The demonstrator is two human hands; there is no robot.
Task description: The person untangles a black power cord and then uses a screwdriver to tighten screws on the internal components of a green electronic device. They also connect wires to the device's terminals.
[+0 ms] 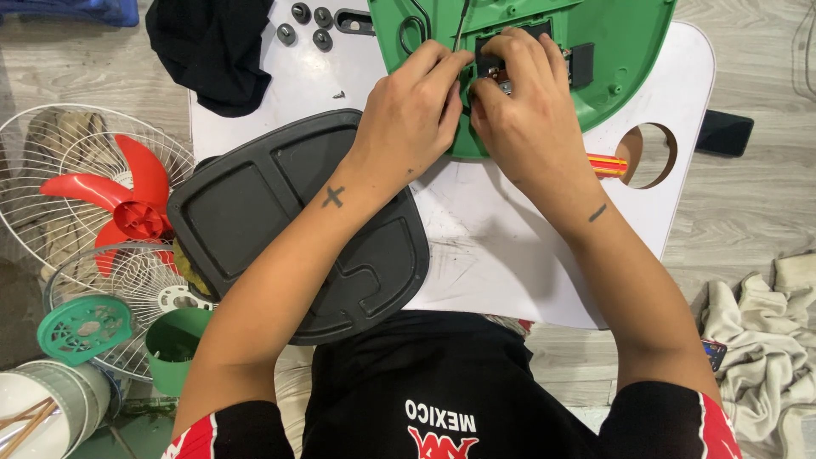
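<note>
At the top centre of the frame, on a white low table point(510, 255), both hands meeting over the rounded green plastic fan base shell point(629, 42), turned inside up. Left hand point(412, 115) curled, fingertips drawn together and pinching at something small near the shell's middle opening; exactly what, impossible to tell. Right hand point(523, 106) curled likewise, fingers closed around a small dark switch part with a glint of metal point(497, 78), touching the left hand's fingertips. Part directly under both hands, between them, neither clearly nearer; its long axis hidden by the fingers. Just below the right wrist, a red-and-yellow screwdriver handle point(608, 166) lying left to right. Lower left of the table, a dark grey plastic bottom plate point(255, 212) under the left forearm. Upper left, round black rubber feet point(306, 25) and a black cloth point(212, 51).
</note>
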